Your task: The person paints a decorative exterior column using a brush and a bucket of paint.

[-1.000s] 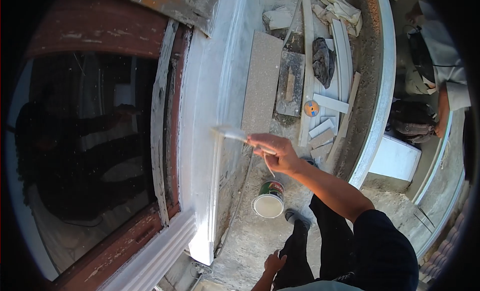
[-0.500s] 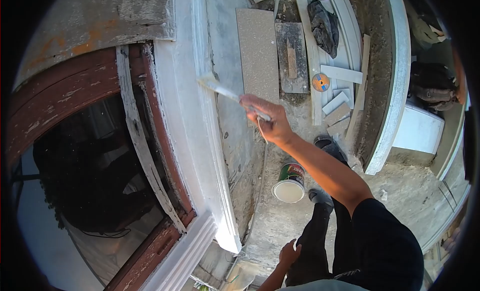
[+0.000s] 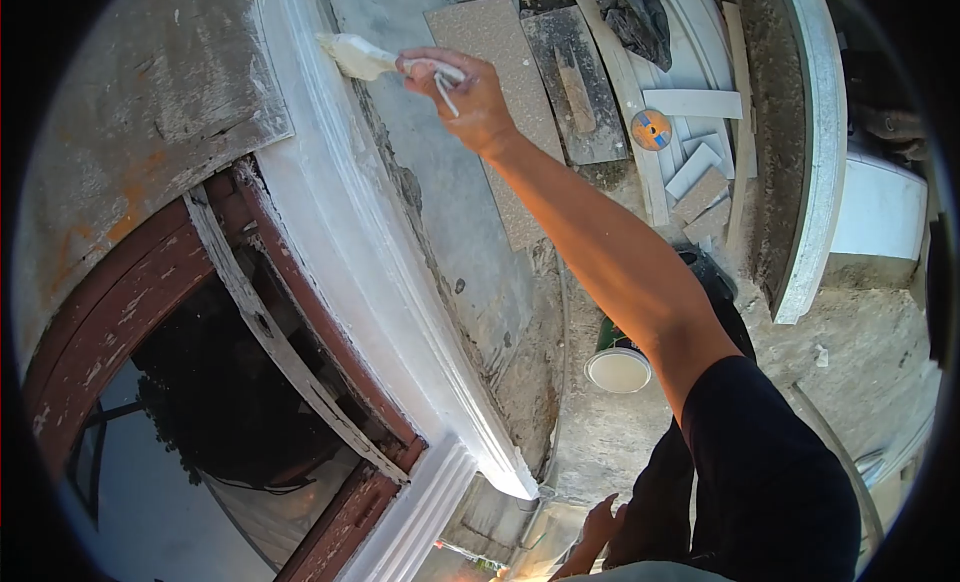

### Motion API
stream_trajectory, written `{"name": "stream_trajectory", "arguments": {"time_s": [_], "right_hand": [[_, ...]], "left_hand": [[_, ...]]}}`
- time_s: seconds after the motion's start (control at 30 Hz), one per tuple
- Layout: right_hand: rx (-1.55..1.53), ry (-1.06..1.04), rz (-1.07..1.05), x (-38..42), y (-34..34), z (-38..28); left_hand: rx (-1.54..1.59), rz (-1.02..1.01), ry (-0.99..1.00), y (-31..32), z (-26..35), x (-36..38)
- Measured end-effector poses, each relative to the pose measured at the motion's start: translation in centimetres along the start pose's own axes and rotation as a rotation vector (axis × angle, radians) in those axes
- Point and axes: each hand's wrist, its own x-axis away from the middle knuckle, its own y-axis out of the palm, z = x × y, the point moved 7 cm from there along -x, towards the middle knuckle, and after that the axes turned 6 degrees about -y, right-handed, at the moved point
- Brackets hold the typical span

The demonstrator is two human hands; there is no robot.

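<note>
My right hand [image 3: 462,94] is closed around the handle of a paintbrush [image 3: 362,58]. The brush points left, its pale bristles touching the outer edge of a white-painted moulding [image 3: 375,252] that frames a window. Low in the view, my left hand [image 3: 602,522] hangs beside my dark trousers. Its fingers are slightly apart and I see nothing in them. Below my right forearm stands a paint can [image 3: 618,370] with a whitish round top, partly hidden by the arm.
Left of the moulding are a reddish-brown window frame [image 3: 130,302] with flaking paint and a weathered wooden strip [image 3: 270,332]. Boards [image 3: 490,42], white offcuts [image 3: 692,172] and an orange disc [image 3: 651,130] lie on the right. Beyond them runs a pale curved ledge [image 3: 815,172].
My right hand has carried the brush up and left along the moulding, with the arm stretched further out. The view has tilted, and my forearm now covers part of the paint can.
</note>
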Motion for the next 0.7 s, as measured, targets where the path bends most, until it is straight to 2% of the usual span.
{"name": "stream_trajectory", "arguments": {"time_s": [0.07, 0.13, 0.2, 0.27, 0.3, 0.33, 0.47, 0.53, 0.6, 0.63, 0.7], "right_hand": [[-0.089, -0.048, 0.081, 3.8, -0.9, 1.7], [-0.216, 0.176, 0.088, 10.0, -1.4, 1.8], [-0.254, 0.310, 0.075, 15.3, -2.3, 1.6], [-0.209, 0.284, 0.050, 15.0, -4.5, 0.5], [-0.187, 0.271, 0.035, 14.4, -4.6, -0.3], [-0.193, 0.168, 0.078, 12.2, -5.0, -0.7], [-0.284, -0.174, 0.241, -3.0, -3.8, -1.5], [-0.105, -0.216, 0.169, -8.8, -1.8, -0.9], [0.041, -0.159, 0.114, -10.8, 0.7, -0.1], [0.118, -0.127, 0.088, -10.8, 1.3, 0.3], [0.075, -0.161, 0.004, -8.2, 0.9, 1.4]], "left_hand": [[0.051, -0.044, -0.032, -0.2, 0.4, 0.1], [0.009, -0.003, 0.004, -0.4, 0.1, 0.2], [0.001, -0.005, -0.003, -0.6, -0.3, 0.4], [0.023, -0.048, -0.051, -1.1, -0.3, 0.7], [0.030, -0.042, -0.051, -1.3, -0.4, 0.7], [0.036, -0.037, -0.057, -1.4, -0.6, 0.9], [0.001, 0.025, -0.046, -0.8, -2.1, 0.9], [0.026, 0.079, 0.027, 1.0, -3.7, -0.2], [0.033, 0.086, 0.037, 1.4, -3.6, -0.5], [0.023, 0.062, 0.012, 1.1, -3.2, -0.4], [0.023, 0.006, -0.046, 0.3, -1.4, -0.4]]}}
